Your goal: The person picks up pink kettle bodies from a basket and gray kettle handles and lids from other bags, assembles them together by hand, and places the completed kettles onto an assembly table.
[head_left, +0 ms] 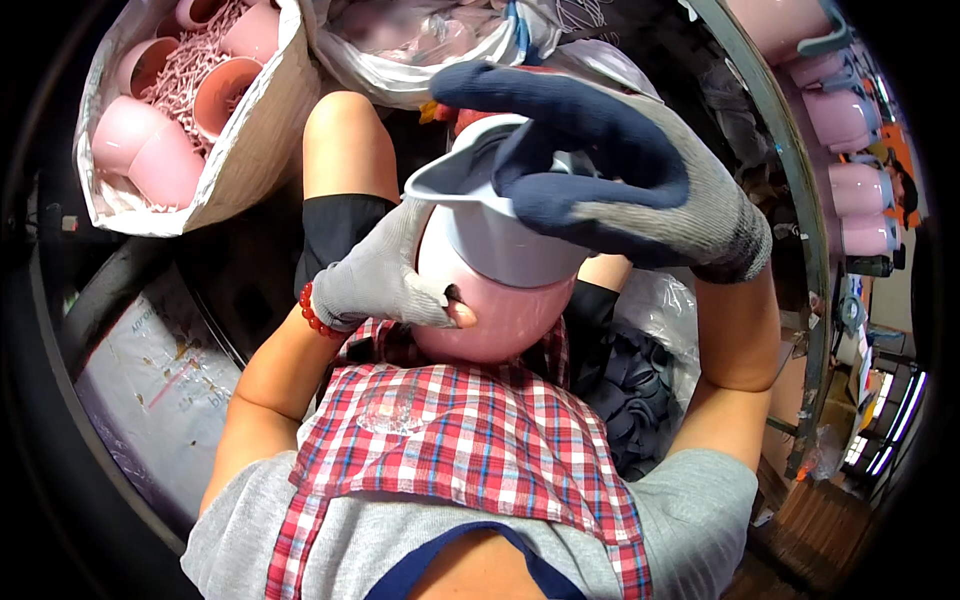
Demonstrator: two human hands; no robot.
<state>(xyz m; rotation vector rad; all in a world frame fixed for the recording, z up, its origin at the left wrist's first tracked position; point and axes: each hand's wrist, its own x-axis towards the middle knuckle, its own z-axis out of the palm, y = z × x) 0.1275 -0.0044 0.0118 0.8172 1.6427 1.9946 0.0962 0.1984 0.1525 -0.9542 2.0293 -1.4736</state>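
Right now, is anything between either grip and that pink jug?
Only gloves: the left grip is against the jug, the right grip at its pale collar. Nothing else visible is in the way.

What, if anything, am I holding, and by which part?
A pink jug: your left hand holds its rounded side; your right hand is at the grey collar, exact grip unclear.
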